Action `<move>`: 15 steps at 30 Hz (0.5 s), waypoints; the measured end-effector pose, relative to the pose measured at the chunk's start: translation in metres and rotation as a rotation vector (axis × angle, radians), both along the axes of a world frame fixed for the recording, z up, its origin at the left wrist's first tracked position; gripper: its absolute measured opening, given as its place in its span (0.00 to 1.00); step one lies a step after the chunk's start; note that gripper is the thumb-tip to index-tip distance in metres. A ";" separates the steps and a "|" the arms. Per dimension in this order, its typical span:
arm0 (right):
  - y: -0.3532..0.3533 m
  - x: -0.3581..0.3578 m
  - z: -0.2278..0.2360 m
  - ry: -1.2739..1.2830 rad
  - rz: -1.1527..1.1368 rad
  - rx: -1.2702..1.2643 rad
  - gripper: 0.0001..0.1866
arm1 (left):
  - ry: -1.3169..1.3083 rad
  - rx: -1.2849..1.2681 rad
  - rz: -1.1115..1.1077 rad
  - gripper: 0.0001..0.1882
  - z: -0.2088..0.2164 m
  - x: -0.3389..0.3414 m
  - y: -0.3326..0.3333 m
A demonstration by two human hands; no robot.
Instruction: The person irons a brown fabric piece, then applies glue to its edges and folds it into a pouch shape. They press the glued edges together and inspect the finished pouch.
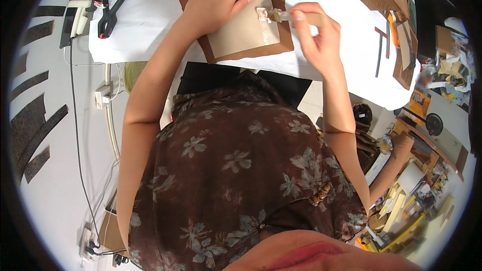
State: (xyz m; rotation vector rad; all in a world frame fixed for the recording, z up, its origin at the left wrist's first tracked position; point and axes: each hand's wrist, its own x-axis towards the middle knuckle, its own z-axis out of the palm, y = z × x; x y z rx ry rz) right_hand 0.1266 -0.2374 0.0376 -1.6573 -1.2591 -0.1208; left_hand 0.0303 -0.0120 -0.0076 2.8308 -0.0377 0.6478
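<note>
One glossy strip (271, 34) along beige rectangular panel (231, 39), visible rest looks uncoated; left hand (213, 4) spread flat, right hand (321, 35) gripping pale-handled brush (275, 15).

a workshop, shown by clamps (109, 20) and heaped offcuts (395, 210).

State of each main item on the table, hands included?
Left hand: open, resting on beige panel
Right hand: closed around brush
Brush: held, bristles at the panel's right edge
Beige panel: lying flat on brown sheet
Brown sheet: partly covered, edges showing
Black clamps: lying apart from the panel
</note>
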 end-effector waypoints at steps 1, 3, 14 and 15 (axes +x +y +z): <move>-0.001 0.005 0.000 0.001 -0.077 -0.099 0.06 | -0.001 0.007 0.006 0.28 -0.001 0.001 0.000; -0.008 0.013 0.003 0.001 -0.231 -0.297 0.05 | -0.001 0.009 0.009 0.28 -0.002 0.001 0.000; 0.015 0.038 -0.004 0.038 -0.060 -0.166 0.07 | 0.049 -0.015 0.019 0.27 0.001 0.002 -0.001; 0.016 0.043 -0.007 0.058 -0.062 -0.229 0.07 | 0.040 0.008 0.014 0.27 -0.001 0.002 -0.001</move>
